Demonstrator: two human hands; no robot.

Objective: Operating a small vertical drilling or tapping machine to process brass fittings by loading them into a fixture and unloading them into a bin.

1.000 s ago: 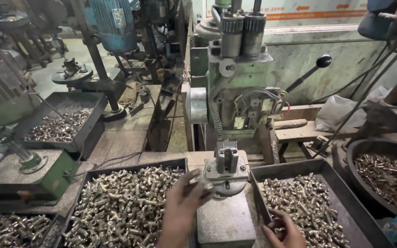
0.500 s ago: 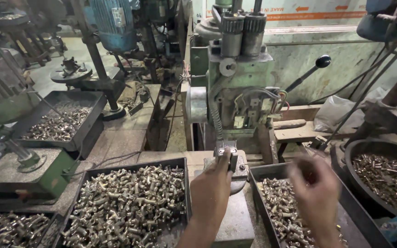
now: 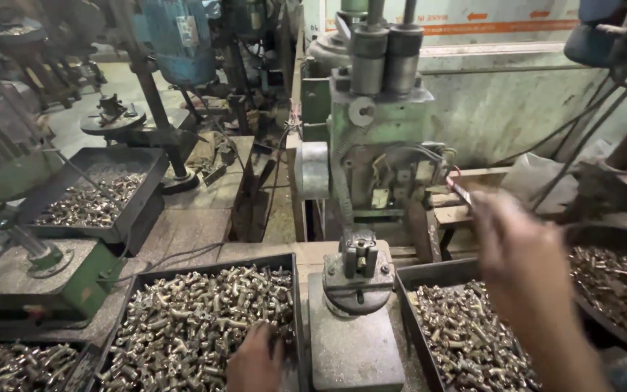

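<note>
My left hand [image 3: 255, 359] is down in the tray [image 3: 205, 270] of small metal fittings [image 3: 197, 319], fingers curled into the pile; I can't tell whether they have closed on a piece, since the heap hides the fingertips. The tray sits hard against the left side of the fixture, so a blank is only a short reach from it. My right hand [image 3: 520, 265] is lifted above the other tray [image 3: 419, 274] on the far side, blurred, fingers loosely together and pointing up towards the machine; whether it pinches anything I cannot tell. Between my two hands stands the fixture [image 3: 358, 272], a round grey block with an upright slotted holder on top, directly under the green drill head [image 3: 371, 138]. The fittings are short, silvery-brass, T-shaped and tumbled every which way. Beyond my right hand a dark round bowl [image 3: 618, 287] holds more of them.
</note>
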